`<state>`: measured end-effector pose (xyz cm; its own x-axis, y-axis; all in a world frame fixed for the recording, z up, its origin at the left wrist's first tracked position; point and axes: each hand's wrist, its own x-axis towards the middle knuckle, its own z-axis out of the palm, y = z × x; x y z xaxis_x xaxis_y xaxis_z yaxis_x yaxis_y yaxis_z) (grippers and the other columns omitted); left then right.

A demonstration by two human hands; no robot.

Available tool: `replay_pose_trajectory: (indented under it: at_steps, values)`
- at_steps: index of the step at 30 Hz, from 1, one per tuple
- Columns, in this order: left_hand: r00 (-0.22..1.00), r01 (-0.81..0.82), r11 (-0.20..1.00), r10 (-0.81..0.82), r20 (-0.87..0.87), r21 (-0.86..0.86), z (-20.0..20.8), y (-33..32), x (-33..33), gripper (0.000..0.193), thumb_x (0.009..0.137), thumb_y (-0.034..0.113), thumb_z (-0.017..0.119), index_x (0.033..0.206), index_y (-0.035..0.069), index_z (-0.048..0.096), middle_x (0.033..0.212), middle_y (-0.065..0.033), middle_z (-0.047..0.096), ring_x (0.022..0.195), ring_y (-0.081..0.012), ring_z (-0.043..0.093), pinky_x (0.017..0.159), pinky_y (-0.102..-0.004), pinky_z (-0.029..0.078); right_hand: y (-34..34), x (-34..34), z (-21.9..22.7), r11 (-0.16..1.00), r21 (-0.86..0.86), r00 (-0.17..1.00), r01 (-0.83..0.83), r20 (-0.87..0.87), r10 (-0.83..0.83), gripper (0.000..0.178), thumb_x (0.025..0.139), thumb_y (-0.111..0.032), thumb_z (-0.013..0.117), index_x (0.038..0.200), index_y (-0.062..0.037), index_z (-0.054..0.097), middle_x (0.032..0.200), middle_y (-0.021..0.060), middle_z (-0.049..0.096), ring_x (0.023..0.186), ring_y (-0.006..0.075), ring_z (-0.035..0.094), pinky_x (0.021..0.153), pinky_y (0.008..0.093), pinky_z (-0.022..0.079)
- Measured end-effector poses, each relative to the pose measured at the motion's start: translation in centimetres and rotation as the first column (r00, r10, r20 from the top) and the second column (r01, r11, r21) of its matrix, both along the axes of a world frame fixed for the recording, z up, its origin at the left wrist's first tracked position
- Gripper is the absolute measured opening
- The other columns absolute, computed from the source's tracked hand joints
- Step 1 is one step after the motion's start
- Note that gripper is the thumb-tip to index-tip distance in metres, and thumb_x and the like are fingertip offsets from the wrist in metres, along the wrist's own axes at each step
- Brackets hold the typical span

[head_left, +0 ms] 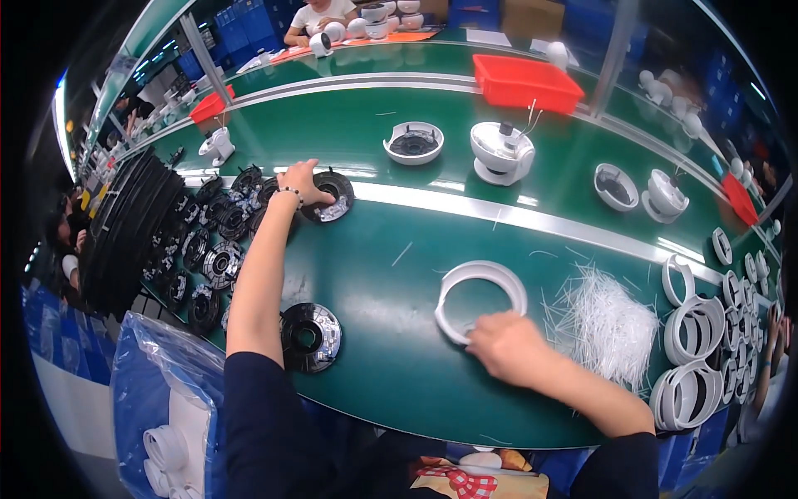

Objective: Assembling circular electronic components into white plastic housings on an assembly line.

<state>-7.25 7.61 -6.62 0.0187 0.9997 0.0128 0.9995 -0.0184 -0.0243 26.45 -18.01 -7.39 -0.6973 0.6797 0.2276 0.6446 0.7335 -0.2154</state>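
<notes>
The right hand (505,345) has its fingers closed on the near edge of a white ring (486,270), which lies at about the middle of the green table (374,358), left of a loose heap of thin white strips (615,328). The left hand (303,185) reaches to the far side, thumb over the face of a black disc (335,209) and fingers spread; whether it has hold of the disc I cannot tell. Just left of it, more black discs (223,264) crowd together, some overlapping, so lifting one carelessly could snag or scrape its neighbours. Small parts show on the discs' faces, and a thumb pressing there might mark or loosen something. The ring is held at one side only, so it could tip or swing if raised quickly. The strips spill out untidily, and stray ones lie about the table; one could get caught under the ring or a disc. Another black disc (327,349) sits near the table's front edge beside the left forearm, where a backward sweep of the elbow could knock it off
</notes>
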Motion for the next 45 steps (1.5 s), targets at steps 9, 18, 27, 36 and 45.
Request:
replay_pose_trajectory:
  at_steps: [9,18,27,36,45]
  values:
    - [0.844,0.299,0.934,-0.354,0.403,0.194,3.8,-2.1,4.0,0.026,0.065,0.014,0.066,0.085,0.001,0.056,0.078,-0.0147,0.059,0.074,-0.0247,0.057,0.067,-0.0317,0.045,0.8,-3.0,1.7,0.951,-0.127,0.959,0.282,0.027,-0.281,0.106,0.050,-0.047,0.074,0.128,0.0018,0.022,0.133,0.0288,0.011,0.122,0.0473,0.011,0.094,0.0618,0.010]
    - [0.315,0.424,0.879,-0.370,0.874,0.220,6.1,-5.5,12.8,0.022,0.071,0.007,0.060,0.089,-0.002,0.052,0.081,-0.0099,0.060,0.074,-0.0167,0.059,0.066,-0.0275,0.046,0.9,-1.2,1.5,0.880,-0.377,0.957,0.289,0.096,-0.273,0.114,0.046,-0.042,0.077,0.130,0.0022,0.013,0.131,0.0267,0.016,0.120,0.0413,0.021,0.095,0.0595,0.015]
    - [-0.488,0.353,0.915,0.001,0.873,0.196,3.2,-11.0,22.3,0.025,0.078,-0.002,0.052,0.102,-0.001,0.051,0.092,-0.0089,0.060,0.076,-0.0153,0.060,0.066,-0.0265,0.050,3.2,4.8,7.2,0.820,-0.475,0.116,0.321,-0.839,-0.531,0.111,0.048,-0.029,0.082,0.124,0.0155,0.015,0.123,0.0241,0.034,0.114,0.0252,0.038,0.092,0.0315,0.034]
    - [-0.465,0.331,0.936,0.050,0.884,0.121,4.0,-13.3,25.6,0.023,0.077,0.003,0.055,0.100,-0.002,0.052,0.091,-0.0079,0.060,0.077,-0.0141,0.059,0.064,-0.0251,0.050,7.2,5.2,4.9,0.799,-0.346,0.244,0.492,-0.826,-0.508,0.113,0.049,-0.044,0.078,0.123,0.0158,0.018,0.123,0.0284,0.030,0.115,0.0368,0.029,0.096,0.0407,0.025]
    - [-0.705,0.387,0.903,0.160,0.691,0.187,2.7,-13.8,28.4,0.024,0.076,-0.001,0.052,0.101,-0.003,0.051,0.096,-0.0091,0.057,0.086,-0.0150,0.055,0.075,-0.0267,0.045,5.5,5.2,7.1,0.689,0.006,0.522,0.724,-0.658,-0.543,0.113,0.046,-0.040,0.079,0.123,0.0126,0.018,0.124,0.0284,0.025,0.116,0.0393,0.022,0.096,0.0445,0.025]
